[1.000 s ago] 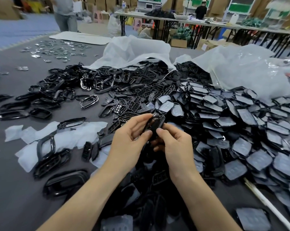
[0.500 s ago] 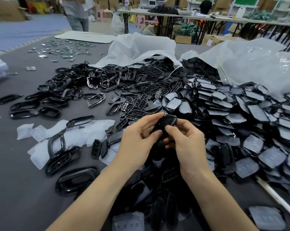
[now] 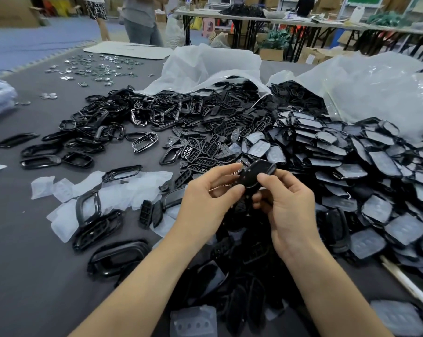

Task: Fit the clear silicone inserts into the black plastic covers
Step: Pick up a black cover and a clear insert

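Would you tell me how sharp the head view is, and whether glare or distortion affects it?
Head view: evenly lit, the black cover between left hand and right hand sharp with glints; the plastic bags show glare; the far tables are soft and bow from wide-angle distortion.

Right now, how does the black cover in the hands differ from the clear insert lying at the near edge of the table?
The black cover is opaque and glossy; the clear insert is pale and translucent. The cover is held above the table, pinched by the left hand and the right hand; the insert lies flat, untouched. Both are small rounded parts.
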